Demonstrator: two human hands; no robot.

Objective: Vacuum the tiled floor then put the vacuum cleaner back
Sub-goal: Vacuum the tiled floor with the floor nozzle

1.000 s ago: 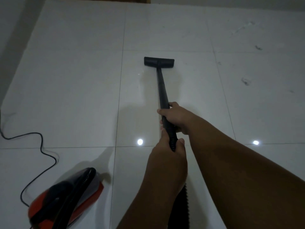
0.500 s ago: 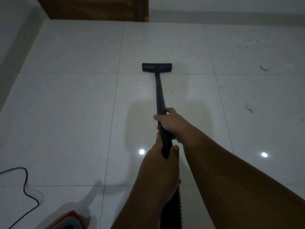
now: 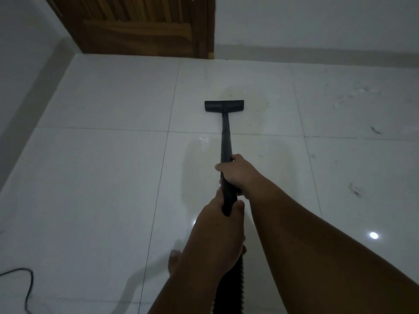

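Observation:
The black vacuum wand [image 3: 226, 137] runs straight ahead of me across the white tiled floor [image 3: 102, 177]. Its flat black nozzle [image 3: 224, 106] lies on a tile in front of the door. My right hand [image 3: 237, 172] grips the wand further up. My left hand [image 3: 218, 225] grips the wand's near end, where the ribbed black hose [image 3: 231, 288] drops down behind my forearm. The vacuum's body is out of view.
A wooden door [image 3: 138, 26] stands closed at the back, with white walls on both sides. Dark dirt marks [image 3: 356, 190] dot the tiles at the right. The black power cord [image 3: 28, 288] loops at the bottom left. My bare foot [image 3: 174, 261] shows below my left arm.
The nozzle has been pushed forward toward the door. My view has risen, so the door now shows and the red vacuum body has left the frame. Both hands keep their hold.

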